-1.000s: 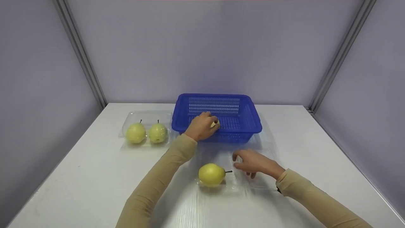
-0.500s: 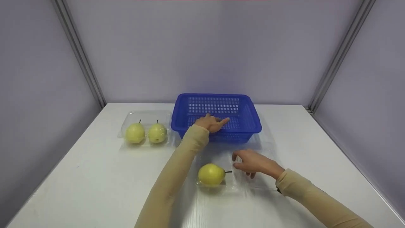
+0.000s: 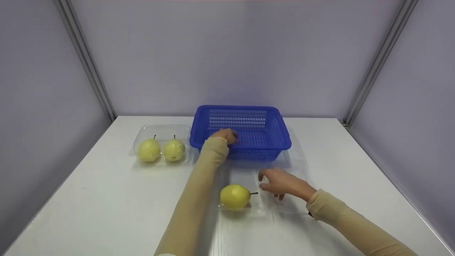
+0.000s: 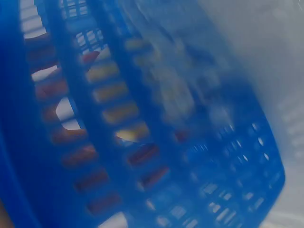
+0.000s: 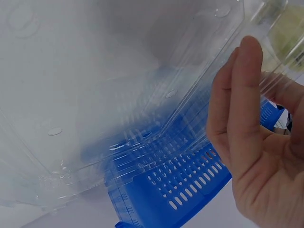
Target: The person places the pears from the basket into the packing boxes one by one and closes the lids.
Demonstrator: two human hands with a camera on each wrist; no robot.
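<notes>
My left hand (image 3: 225, 134) reaches down inside the blue plastic basket (image 3: 261, 148) with its fingers curled. In the left wrist view, blurred fingers and a yellowish pear (image 4: 116, 113) show through the basket slots, the fingers around the fruit. My right hand (image 3: 283, 182) pinches the fold of an opened clear plastic clamshell box (image 3: 245, 176), thumb on one side and fingers on the other. A yellow pear (image 3: 235, 196) lies in the near left part of that box, its stem pointing right.
A second clear box (image 3: 161, 132) stands left of the basket, with two pears (image 3: 149, 150) side by side in it, stems up. Grey walls (image 3: 234, 60) enclose the white table (image 3: 117, 206) at the back and sides.
My left hand opened its thumb outward inside the basket, then curled its fingers again and shifted slightly left. The right hand stays at the box. The whole head view has drifted a little.
</notes>
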